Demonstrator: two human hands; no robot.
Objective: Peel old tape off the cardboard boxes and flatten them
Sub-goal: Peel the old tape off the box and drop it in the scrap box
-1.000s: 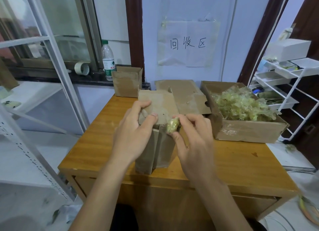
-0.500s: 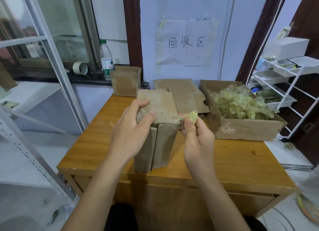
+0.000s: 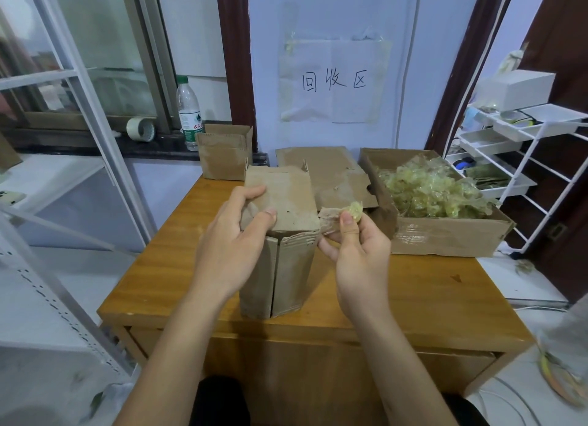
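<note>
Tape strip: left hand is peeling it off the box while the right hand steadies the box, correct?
Hands are swapped. In the head view the right hand pinches the tape strip, and the left hand steadies the box.

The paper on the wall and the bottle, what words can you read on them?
"回收区": handwritten on the paper taped to the wall.
"农夫": start of the red print on the bottle label; the rest is too small to read.
The boxes show no readable text.
</note>
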